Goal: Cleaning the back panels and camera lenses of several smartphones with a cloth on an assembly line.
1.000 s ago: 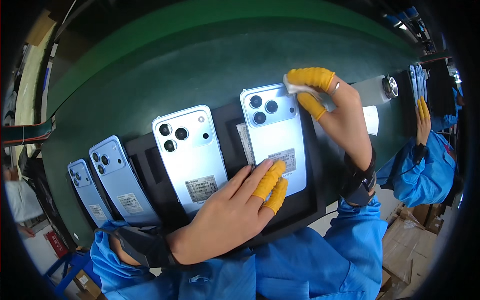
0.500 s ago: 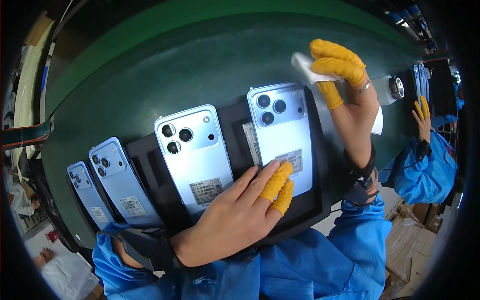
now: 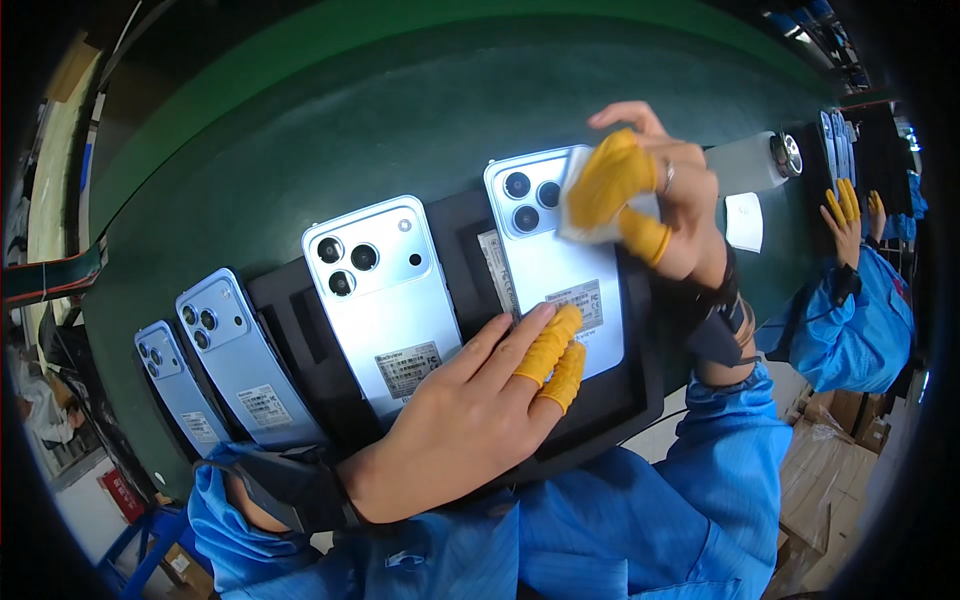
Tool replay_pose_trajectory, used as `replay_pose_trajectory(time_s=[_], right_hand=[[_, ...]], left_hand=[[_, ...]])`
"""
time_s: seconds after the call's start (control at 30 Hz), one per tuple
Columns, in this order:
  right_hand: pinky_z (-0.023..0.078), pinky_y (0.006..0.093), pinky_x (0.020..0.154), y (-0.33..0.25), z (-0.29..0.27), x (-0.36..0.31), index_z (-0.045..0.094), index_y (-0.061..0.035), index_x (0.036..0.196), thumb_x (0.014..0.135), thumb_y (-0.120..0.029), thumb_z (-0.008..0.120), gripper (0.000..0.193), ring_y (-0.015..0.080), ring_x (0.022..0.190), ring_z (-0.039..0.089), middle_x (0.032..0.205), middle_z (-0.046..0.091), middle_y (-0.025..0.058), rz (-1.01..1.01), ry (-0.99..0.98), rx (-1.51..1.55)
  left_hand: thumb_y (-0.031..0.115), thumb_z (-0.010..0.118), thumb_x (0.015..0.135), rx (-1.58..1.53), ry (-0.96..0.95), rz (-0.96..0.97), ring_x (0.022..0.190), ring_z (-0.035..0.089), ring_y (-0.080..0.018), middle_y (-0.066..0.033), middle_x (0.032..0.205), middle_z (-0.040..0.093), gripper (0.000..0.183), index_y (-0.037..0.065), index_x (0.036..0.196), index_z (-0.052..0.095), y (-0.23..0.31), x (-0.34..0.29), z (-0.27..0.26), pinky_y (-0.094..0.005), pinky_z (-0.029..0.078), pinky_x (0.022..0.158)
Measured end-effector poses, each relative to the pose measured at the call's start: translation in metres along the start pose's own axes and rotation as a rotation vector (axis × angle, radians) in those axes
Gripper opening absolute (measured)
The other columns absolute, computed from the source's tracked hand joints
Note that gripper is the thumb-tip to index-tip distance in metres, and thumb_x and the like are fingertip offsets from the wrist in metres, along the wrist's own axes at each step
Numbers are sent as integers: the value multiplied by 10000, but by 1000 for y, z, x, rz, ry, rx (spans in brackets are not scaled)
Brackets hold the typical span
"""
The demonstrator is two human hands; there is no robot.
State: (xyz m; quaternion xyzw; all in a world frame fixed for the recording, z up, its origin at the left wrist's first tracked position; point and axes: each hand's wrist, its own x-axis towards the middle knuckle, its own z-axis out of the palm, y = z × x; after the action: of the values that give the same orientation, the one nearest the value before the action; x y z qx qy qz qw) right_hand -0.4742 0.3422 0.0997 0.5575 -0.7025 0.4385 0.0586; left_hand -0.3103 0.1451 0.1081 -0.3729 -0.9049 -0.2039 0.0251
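Several light blue phones lie back up in a row, each with a camera block and a printed label. My left hand rests on the rightmost phone, fingers stretched out near its label, yellow cots on some fingers. Over that phone's upper right edge, my right hand, also in yellow finger cots, is closed on a white wipe. The wipe covers part of the camera block. Left of it lies a second phone, then a third phone and a fourth phone. A white strip label shows beside the rightmost phone.
A black tray lies under the phones on the green table. To the right are a translucent bottle with a metal cap and a white paper piece. Beyond, another person's hand is near more phones.
My right hand has come down and left with the wipe, from above the table onto the rightmost phone's upper right part. My left hand stays on the phone.
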Motion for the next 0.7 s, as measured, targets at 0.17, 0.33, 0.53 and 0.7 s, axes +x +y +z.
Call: replay_pose_trajectory(time_s=[0.17, 0.33, 0.53, 0.7], right_hand=[[464, 384, 919, 1, 18, -3, 669, -20, 898, 722, -11, 677, 177, 248, 895, 653, 917, 686, 110, 172, 310, 11], [450, 438, 935, -12, 28, 5, 637, -11, 720, 676, 10, 668, 58, 249, 673, 633, 737, 657, 126, 45, -29, -215], [411, 460, 969, 2, 9, 0, 634, -2, 702, 637, 50, 562, 110, 220, 589, 595, 672, 640, 108, -14, 7, 75], [481, 369, 907, 6, 0, -22, 660, -11, 879, 708, 50, 607, 189, 242, 838, 654, 906, 671, 130, 230, 267, 77]], left_hand=[[104, 648, 763, -1, 19, 11, 1138, 567, -277, -207, 1112, 618, 219, 26, 967, 666, -1, 2, 0, -365, 449, 970], [103, 650, 754, -13, -9, 23, 1131, 572, -276, -200, 1109, 621, 214, 29, 954, 669, 0, 2, -1, -368, 455, 965], [103, 647, 754, -30, 20, -17, 1137, 569, -272, -195, 1099, 628, 208, 34, 949, 670, -1, -2, -3, -367, 459, 961], [93, 640, 754, 38, -2, 32, 1146, 564, -271, -201, 1118, 619, 217, 39, 963, 670, -3, -1, 1, -363, 461, 959]])
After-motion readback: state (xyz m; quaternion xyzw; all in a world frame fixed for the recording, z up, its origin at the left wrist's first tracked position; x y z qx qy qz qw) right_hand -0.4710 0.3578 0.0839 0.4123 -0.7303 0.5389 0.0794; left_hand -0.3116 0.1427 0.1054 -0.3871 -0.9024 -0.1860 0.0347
